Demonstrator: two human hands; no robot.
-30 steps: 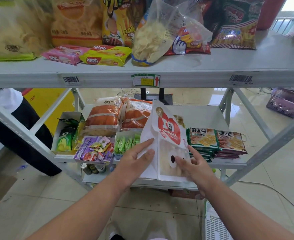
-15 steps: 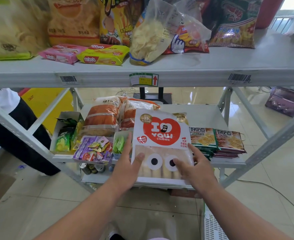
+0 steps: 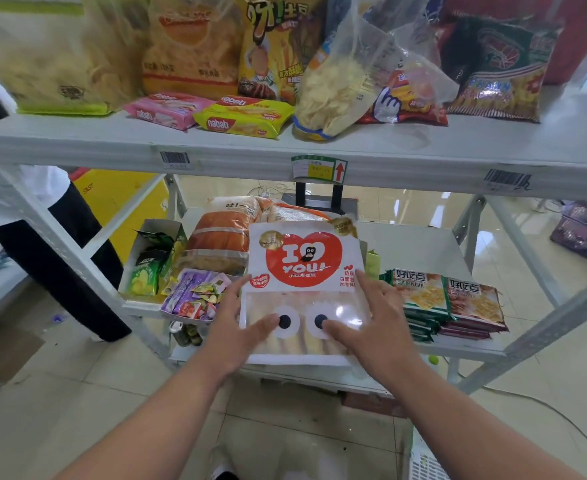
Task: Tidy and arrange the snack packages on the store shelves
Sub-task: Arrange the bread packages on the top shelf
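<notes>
Head view: the white heart-print snack bag (image 3: 304, 271), edge-on a second ago, now faces front on the lower shelf (image 3: 458, 351), left hand (image 3: 240, 327) and right hand (image 3: 371, 320) spread flat, steadying it.

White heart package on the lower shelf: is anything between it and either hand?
Nothing visible. The left hand and right hand already rest straight on the white heart package, fingers spread over its clear window, on the lower shelf.
</notes>
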